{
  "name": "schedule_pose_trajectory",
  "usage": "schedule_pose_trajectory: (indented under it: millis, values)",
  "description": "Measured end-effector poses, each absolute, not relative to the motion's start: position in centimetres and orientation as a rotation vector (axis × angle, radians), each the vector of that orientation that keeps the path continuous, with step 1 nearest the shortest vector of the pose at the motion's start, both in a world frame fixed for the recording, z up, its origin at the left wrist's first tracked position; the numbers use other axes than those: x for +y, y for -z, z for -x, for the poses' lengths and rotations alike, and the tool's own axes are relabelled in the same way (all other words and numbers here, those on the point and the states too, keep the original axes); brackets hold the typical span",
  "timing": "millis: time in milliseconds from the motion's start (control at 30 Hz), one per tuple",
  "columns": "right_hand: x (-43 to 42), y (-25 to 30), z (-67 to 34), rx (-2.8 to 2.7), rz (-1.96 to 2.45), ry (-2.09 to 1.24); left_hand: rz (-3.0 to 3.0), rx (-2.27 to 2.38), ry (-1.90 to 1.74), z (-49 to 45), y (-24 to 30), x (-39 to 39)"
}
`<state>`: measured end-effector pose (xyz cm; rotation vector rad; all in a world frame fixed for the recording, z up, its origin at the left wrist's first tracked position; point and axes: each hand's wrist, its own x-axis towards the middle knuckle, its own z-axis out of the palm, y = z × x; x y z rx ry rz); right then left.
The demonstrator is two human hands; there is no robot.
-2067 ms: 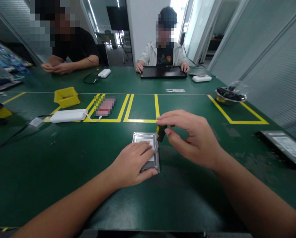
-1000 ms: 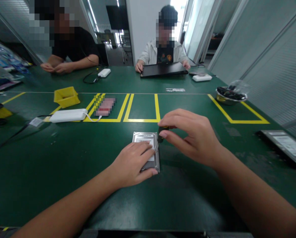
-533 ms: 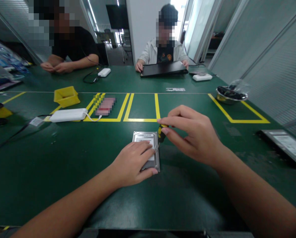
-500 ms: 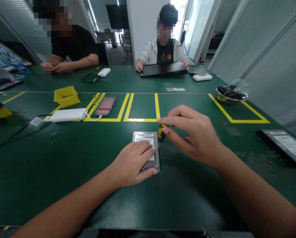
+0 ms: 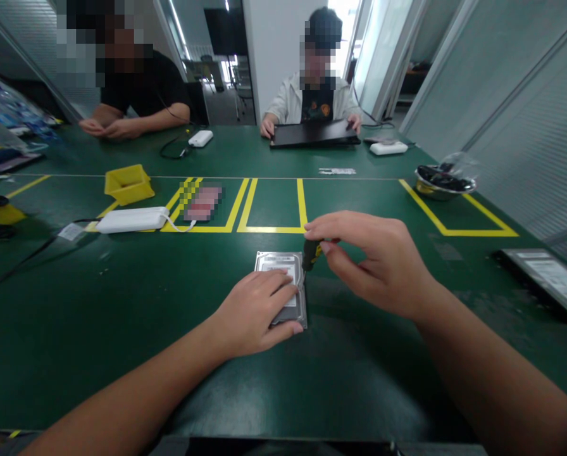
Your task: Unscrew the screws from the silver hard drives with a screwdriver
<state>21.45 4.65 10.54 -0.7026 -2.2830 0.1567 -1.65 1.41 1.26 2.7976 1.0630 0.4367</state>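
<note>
A small silver hard drive with a white label lies flat on the green table in front of me. My left hand rests over it, fingers across the label and thumb along its near right edge, holding it against the table. My right hand pinches the short black and yellow handle of a screwdriver, with the index finger over its top and the thumb at its side. The screwdriver stands slightly tilted, its tip at the drive's right edge. I cannot make out a screw under the tip.
A larger drive lies at the right. Farther back are a metal bowl of dark items, a yellow bin and a white power bank cabled to a phone. Two people sit opposite; one holds a black panel.
My right hand has dipped slightly and its fingers have shifted round the screwdriver handle, whose yellow patches now face another way. My left hand and the hard drive have stayed in place.
</note>
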Motion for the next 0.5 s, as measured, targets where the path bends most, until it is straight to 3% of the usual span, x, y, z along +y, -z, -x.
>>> schedule_pose_trajectory:
  millis: [500]
  values:
    - [5.13,-10.45,-21.23,-2.259,0.713,-0.178,-2.801,1.060,-0.426,1.75,-1.07,1.37]
